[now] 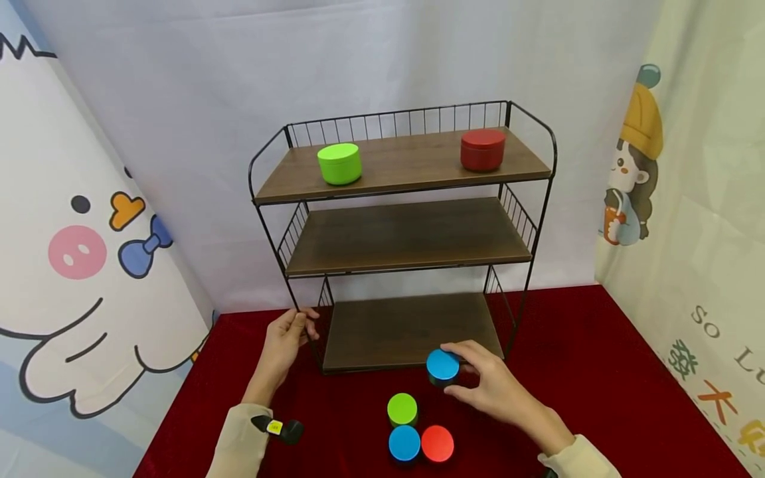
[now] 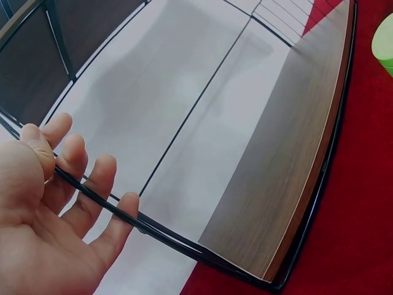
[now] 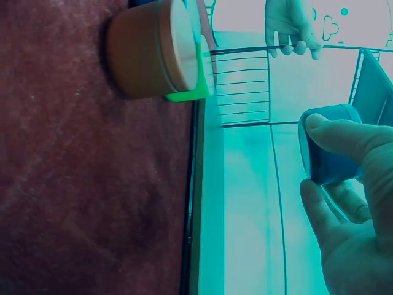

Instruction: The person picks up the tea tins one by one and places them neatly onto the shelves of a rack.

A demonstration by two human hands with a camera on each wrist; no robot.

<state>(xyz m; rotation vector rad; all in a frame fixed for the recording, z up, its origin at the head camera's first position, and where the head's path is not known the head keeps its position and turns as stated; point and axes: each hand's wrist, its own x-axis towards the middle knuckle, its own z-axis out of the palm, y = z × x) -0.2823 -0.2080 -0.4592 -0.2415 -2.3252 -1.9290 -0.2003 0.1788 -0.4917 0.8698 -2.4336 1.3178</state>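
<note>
Right hand (image 1: 499,392) grip around blue tin (image 1: 443,367) at shelf (image 1: 412,328) edge, left hand (image 1: 285,338) grip on frame; three tins (image 1: 415,428) nearby.

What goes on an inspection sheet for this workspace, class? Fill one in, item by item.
Surface: red cloth-covered table.
Job's things: blue tin held at the front edge of the three-tier wire shelf rack's bottom shelf; lime tin, second blue tin and red tin clustered on the cloth; green tin and dark red tin on the top shelf.
Clutter: nothing seen.
Grippers: right hand grips the blue tin; left hand holds the rack's left front wire post.
Cables: nothing seen.
Surroundings: white backdrop, cartoon banners either side.
</note>
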